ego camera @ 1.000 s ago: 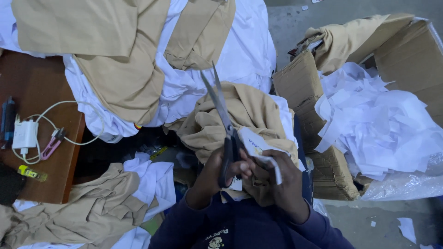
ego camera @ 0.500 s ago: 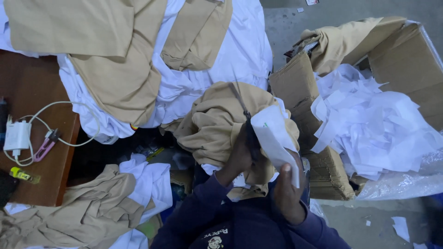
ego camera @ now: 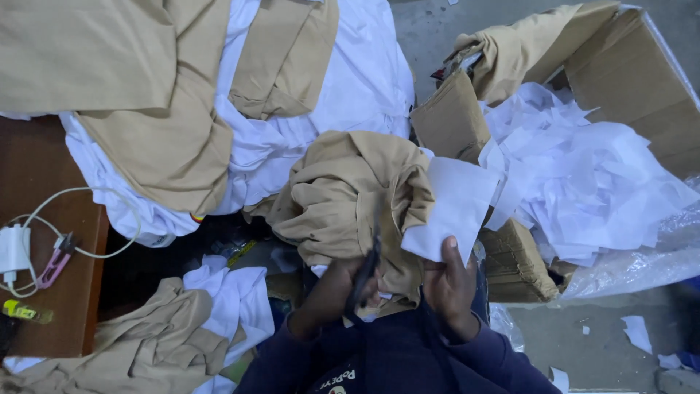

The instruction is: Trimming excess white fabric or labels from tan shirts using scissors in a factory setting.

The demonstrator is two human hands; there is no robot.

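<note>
On a heap of tan and white cloth (ego camera: 219,146), the left hand (ego camera: 339,288) grips dark metal scissors (ego camera: 367,271); the right hand (ego camera: 450,288) holds a white fabric piece (ego camera: 452,208).

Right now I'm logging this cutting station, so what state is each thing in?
Scissors: blades closed, gripped in the left hand.
White piece: held up by the right hand, flat.
Tan garment: crumpled in front of the person.
Cardboard box: open, filled with white scraps.
Charger: on the wooden table, cable loosely coiled.
Small pink snips: lying beside the charger.
</note>
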